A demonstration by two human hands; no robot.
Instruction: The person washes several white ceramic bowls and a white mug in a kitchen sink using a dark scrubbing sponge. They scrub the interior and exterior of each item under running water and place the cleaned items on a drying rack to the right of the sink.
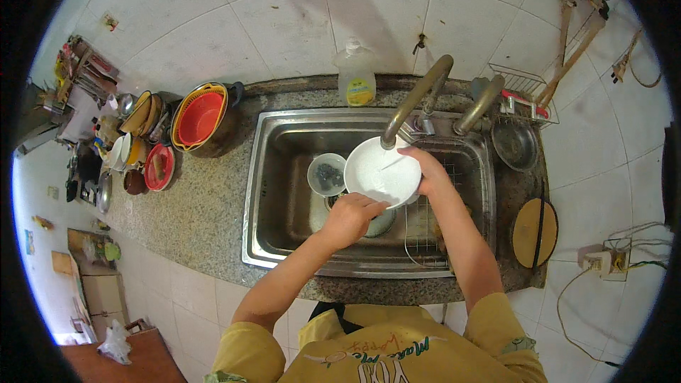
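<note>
A white bowl [386,176] is held under the curved faucet [415,103], and a thin stream of water seems to run into it. My right hand [423,170] grips its right rim. At the near left rim, my left hand [350,218] is closed on the bowl, its fingertips partly hidden. Just left of the bowl, a small translucent container [327,174] with dark contents sits in the metal sink [280,202]. Another round dish [381,225] shows partly beneath my left hand and the bowl.
A wire rack [427,234] lies in the sink's right part. Behind the sink stands a clear soap bottle [355,74]. A red basket [199,119] and stacked dishes stand on the left counter. At right are a metal pan [515,143] and a round board [535,232].
</note>
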